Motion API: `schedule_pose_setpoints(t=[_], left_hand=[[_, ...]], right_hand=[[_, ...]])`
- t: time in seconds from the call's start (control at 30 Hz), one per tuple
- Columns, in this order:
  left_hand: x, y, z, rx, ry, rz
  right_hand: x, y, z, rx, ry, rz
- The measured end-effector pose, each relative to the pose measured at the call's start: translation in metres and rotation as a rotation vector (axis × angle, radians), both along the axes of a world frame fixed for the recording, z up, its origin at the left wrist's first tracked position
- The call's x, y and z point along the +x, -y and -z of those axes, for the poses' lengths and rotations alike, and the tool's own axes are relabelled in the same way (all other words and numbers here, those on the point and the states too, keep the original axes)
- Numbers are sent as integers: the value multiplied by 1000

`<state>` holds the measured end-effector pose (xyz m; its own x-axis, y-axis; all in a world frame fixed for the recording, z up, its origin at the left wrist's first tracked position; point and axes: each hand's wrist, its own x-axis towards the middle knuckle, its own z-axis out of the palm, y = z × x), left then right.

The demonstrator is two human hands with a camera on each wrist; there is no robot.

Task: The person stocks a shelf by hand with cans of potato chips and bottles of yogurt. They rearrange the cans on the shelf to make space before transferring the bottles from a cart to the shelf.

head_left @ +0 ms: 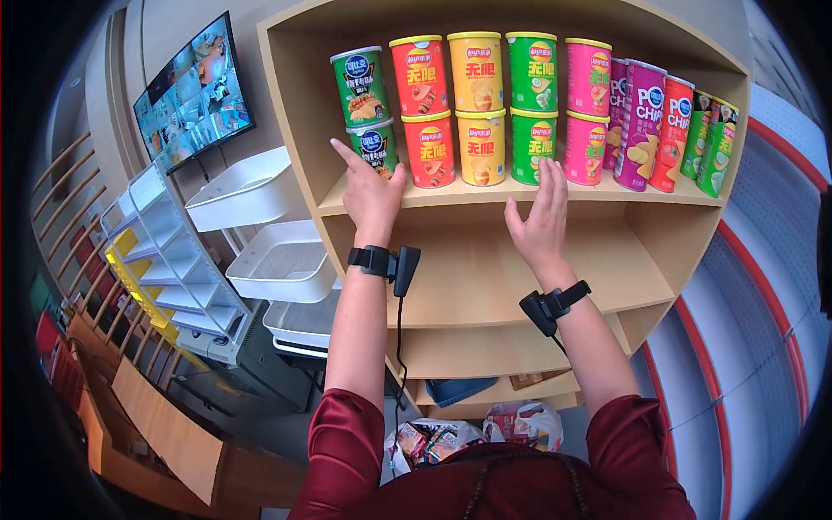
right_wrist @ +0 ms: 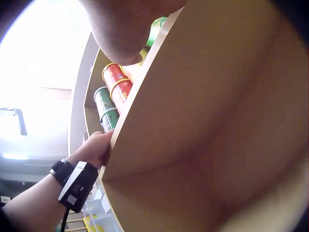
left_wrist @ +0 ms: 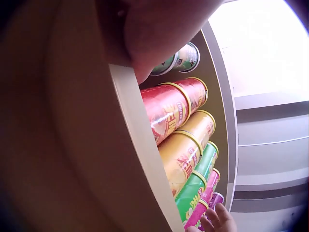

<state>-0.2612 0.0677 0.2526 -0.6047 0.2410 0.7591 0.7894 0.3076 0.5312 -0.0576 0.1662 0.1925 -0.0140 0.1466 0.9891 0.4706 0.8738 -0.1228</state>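
On the top shelf, canisters of chips stand stacked two high. My left hand [head_left: 374, 201] is at the front of the lower dark green can [head_left: 373, 146], index finger stretched along its left side and thumb by its right. Another dark green can [head_left: 357, 87] sits on top of it. My right hand [head_left: 539, 221] has its fingers straight and raised, fingertips overlapping the lower bright green can [head_left: 530, 139] in the head view. Between the hands stand red cans [head_left: 431, 149] and yellow cans [head_left: 482, 147]. Pink cans [head_left: 587, 149] are just right of my right hand.
Taller purple [head_left: 640, 126] and red tubes [head_left: 672, 134] and slim green tubes [head_left: 716, 149] fill the shelf's right end. Lower shelves [head_left: 520, 260] lie beneath. White basket tiers [head_left: 277, 264] and a wall screen [head_left: 195, 91] are at left. Bags of packages [head_left: 433, 440] rest below.
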Motion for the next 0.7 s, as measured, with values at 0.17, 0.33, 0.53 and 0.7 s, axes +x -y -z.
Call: schedule_pose_setpoints(t=[0.17, 0.33, 0.53, 0.7], left_hand=[[3, 0, 2, 23, -29, -44], [4, -1, 4, 23, 35, -4], [16, -9, 24, 314, -692, 194], [37, -23, 22, 280, -482, 200]], right_hand=[[-7, 6, -4, 3, 25, -66], [-17, 13, -13, -1, 43, -53], [-36, 13, -26, -86, 14, -100], [-49, 15, -29, -123, -36, -84]])
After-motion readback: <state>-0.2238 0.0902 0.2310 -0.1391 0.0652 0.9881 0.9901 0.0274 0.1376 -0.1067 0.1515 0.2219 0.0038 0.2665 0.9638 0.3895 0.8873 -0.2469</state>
